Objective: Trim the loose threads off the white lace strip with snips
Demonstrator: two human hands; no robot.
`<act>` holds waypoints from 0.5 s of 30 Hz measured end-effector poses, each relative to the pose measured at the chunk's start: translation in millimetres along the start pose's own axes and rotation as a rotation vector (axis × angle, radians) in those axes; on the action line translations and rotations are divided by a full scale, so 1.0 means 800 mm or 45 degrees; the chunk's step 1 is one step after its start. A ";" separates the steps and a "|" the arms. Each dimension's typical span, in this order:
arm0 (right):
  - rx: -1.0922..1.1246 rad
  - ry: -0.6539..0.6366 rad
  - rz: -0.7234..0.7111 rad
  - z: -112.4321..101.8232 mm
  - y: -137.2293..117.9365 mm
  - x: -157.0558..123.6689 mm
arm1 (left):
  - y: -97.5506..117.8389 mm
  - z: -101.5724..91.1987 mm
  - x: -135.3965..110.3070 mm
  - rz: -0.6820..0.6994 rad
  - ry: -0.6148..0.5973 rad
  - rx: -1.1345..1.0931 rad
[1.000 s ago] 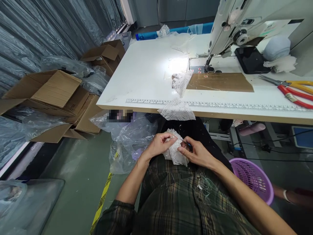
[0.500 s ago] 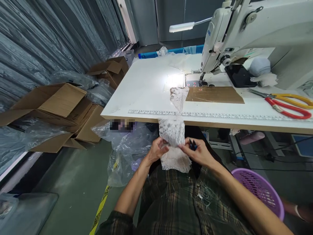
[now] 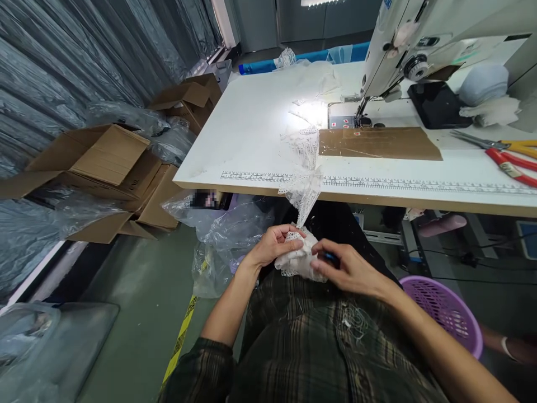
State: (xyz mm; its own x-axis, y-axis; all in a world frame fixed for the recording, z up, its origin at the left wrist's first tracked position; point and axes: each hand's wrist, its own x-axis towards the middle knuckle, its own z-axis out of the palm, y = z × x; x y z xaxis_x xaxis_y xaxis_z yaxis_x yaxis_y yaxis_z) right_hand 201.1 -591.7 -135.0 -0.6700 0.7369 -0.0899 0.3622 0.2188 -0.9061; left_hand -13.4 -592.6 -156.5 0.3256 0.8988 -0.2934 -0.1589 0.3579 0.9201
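Note:
A strip of white lace (image 3: 305, 190) trails from the white sewing table (image 3: 251, 129) over its front edge down into my lap, where it bunches up. My left hand (image 3: 272, 246) is closed on the bunched lace at its left side. My right hand (image 3: 350, 268) pinches the lace from the right and also holds a small dark-blue thread snipper (image 3: 331, 257) between its fingers. Both hands sit just above my plaid-shirted lap, below the table edge.
An industrial sewing machine (image 3: 419, 39) stands at the table's back right, with a brown cardboard sheet (image 3: 377, 143) in front of it. Red and yellow scissors (image 3: 509, 157) lie at the right. A purple basket (image 3: 440, 313) sits on the floor right; open cardboard boxes (image 3: 96, 162) and plastic bags lie left.
The lace, held up spread between my hands half a second ago, is now gathered lower into a bunch in my lap. My hands have come closer together.

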 end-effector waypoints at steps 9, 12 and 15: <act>-0.112 0.194 -0.049 -0.002 0.008 0.043 | 0.011 0.005 -0.004 0.136 0.066 0.096; -0.172 0.169 -0.085 0.001 0.008 0.054 | 0.014 0.007 -0.005 0.109 0.092 0.135; -0.204 0.205 -0.041 0.005 0.009 0.059 | 0.016 0.007 -0.004 0.103 0.100 0.156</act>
State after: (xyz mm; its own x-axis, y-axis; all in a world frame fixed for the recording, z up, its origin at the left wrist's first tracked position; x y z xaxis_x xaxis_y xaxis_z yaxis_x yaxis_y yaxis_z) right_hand 169.5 -558.0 -147.3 -0.5756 0.8176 0.0170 0.4490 0.3333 -0.8290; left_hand -11.5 -592.5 -142.5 0.2415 0.9422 -0.2321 -0.0652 0.2544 0.9649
